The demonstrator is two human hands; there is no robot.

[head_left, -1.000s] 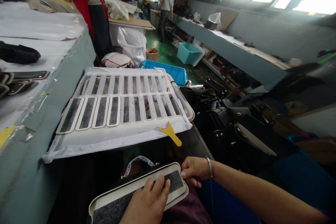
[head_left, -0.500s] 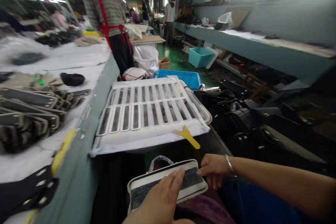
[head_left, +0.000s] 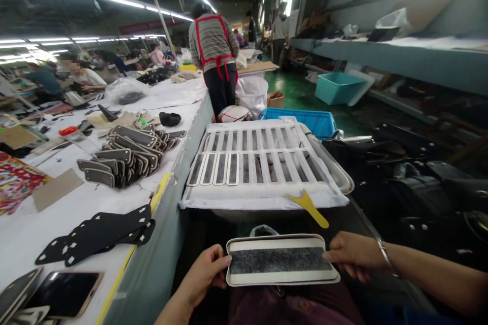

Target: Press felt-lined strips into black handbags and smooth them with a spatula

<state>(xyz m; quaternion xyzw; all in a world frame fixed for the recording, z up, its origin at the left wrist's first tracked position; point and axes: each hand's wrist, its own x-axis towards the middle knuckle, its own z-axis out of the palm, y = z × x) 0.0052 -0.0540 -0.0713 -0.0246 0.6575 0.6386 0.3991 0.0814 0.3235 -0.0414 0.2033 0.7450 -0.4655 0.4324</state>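
Observation:
A pale, rounded rectangular bag base [head_left: 278, 278] with a dark grey strip [head_left: 276, 261] along its middle faces up over my lap. My left hand [head_left: 209, 268] is closed at its left end, thumb on the edge and fingers curled. At the opposite end, my right hand [head_left: 353, 255] pinches the edge near the strip's tip. A plastic-wrapped loop handle [head_left: 264, 230] shows just behind the base. Beyond it, a white slatted rack [head_left: 267, 190] carries several white-edged panels [head_left: 220, 168] at its left. A yellow forked tool [head_left: 313, 212] lies on the rack's front edge.
To the left, a white-covered table [head_left: 99, 218] bears stacked grey panels [head_left: 129, 155], black leather pieces [head_left: 99, 233] and a phone [head_left: 66, 293]. Black bags [head_left: 427, 188] lie at right. Behind the rack are a blue crate [head_left: 305, 118] and a person in a red apron [head_left: 217, 45].
My left hand has moved from lying flat across the base to its left end. The base now sits more level. The view has swung left, and the person in the apron bends forward.

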